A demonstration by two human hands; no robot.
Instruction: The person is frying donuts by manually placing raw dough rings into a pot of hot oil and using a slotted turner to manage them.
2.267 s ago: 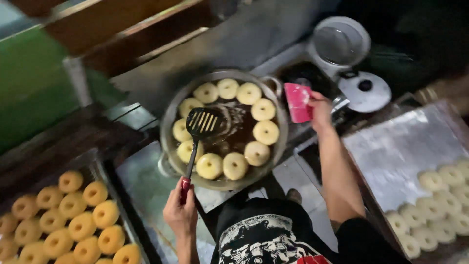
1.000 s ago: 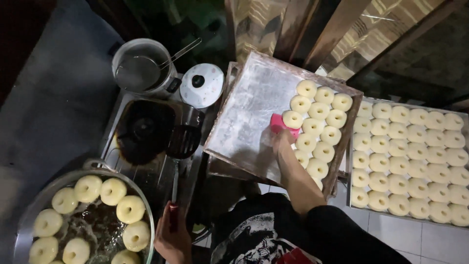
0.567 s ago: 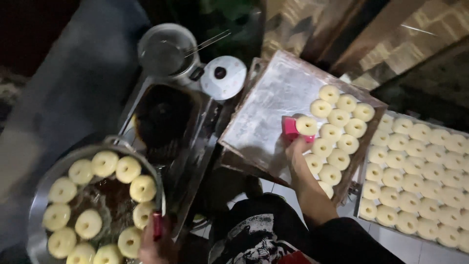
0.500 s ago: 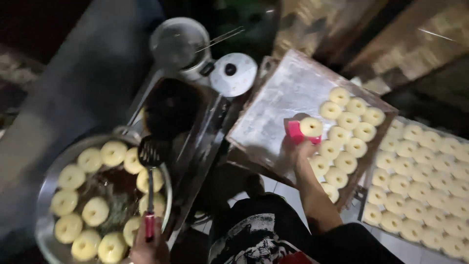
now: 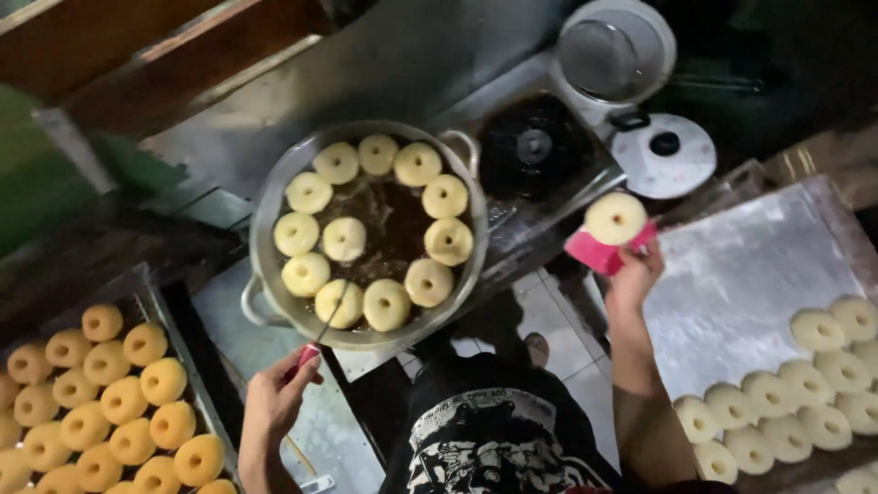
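at far left sits your tray of fried doughnuts (image 5: 110,402). your left hand (image 5: 274,402) is clamped on a red-handled tool (image 5: 315,340) at the frying pan (image 5: 265,197) rim. your right hand (image 5: 631,279) grips a pink scraper (image 5: 594,254) carrying one raw doughnut (image 5: 615,218), beside the floured tray (image 5: 750,274).

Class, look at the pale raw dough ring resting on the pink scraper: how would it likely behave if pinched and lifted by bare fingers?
The pale raw dough ring looks puffy and smooth, so it is probably soft and would dent or sag. It rides flat on the pink scraper in the right hand, which suggests it needs support. It seems light for its size.
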